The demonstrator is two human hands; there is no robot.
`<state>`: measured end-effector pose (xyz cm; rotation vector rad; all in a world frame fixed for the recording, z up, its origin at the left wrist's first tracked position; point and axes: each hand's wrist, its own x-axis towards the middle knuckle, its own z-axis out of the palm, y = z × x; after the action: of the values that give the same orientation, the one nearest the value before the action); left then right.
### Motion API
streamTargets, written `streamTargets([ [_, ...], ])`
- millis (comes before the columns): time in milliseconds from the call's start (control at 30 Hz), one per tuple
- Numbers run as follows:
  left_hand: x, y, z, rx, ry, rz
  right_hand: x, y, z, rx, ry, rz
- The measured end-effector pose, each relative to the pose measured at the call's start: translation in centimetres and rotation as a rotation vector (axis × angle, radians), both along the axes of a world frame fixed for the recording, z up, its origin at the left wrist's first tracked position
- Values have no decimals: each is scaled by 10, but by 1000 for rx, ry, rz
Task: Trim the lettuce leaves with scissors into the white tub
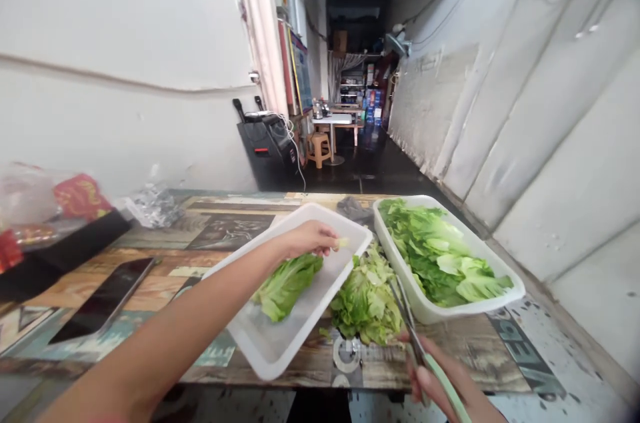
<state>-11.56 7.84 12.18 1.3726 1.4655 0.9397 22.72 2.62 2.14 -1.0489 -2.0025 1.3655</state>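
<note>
Narrow corridor walls covered in white padding run off beyond a wood-patterned tabletop [215, 263], toward a dim room at the far end. Nearest the camera, the left hand [307, 240] reaches over a shallow white plastic tray [320, 303], with thumb and fingers pinched together on a pale lettuce stem [341, 243]. Holding it up by the end seems to keep the piece clear of the tray's contents. The right hand [433, 376] sits low at the table's near edge, curled closed around the green handle of kitchen scissors [407, 306], whose blades point up toward the leaves. A single green lettuce leaf [287, 286] lies in the near tray. Between the 2 trays, a loose heap of lettuce leaves [365, 303] rests directly on the tabletop, probably placed there so both hands can reach it easily. To the right, a second white plastic tray [425, 313] holds a deeper mound of green lettuce leaves [440, 256]. Beyond the trays lies a crumpled grey cloth [355, 210]. A black smartphone [103, 300] lies flat at the left, near clear plastic bags [25, 193] and a red packet [83, 196]. Far down the corridor stand a black speaker [265, 150] and a wooden stool [319, 148].
</note>
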Motion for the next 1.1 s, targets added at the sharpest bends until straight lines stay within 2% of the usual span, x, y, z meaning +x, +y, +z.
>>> streamTargets([
  [100, 20, -14, 9, -42, -129, 1, -21, 2, 20, -67, 35, 102],
  [200, 43, -18, 12, -105, -187, 1, -36, 7, 27, -48, 95, 118],
  [467, 94, -12, 10, -186, -195, 75, -41, 18, 26, -4, 209, 60],
  [567, 102, -10, 5, -183, -188, 113, -45, 22, 25, -122, 254, 36],
  [667, 102, -10, 3, -169, -94, 120, -46, 23, 18, -277, 268, 13],
  [767, 101, -8, 8, -15, 53, 140, -39, 18, 6, -341, 299, 53],
  [867, 115, 3, 22, 238, 142, 161, -27, 6, -7, -350, 276, 146],
  [1033, 170, 45, 39, 816, 448, 146, -1, -19, -11, -327, 235, 158],
  [1100, 192, 60, 41, 844, 652, 22, 12, -28, -5, -303, 264, 135],
])
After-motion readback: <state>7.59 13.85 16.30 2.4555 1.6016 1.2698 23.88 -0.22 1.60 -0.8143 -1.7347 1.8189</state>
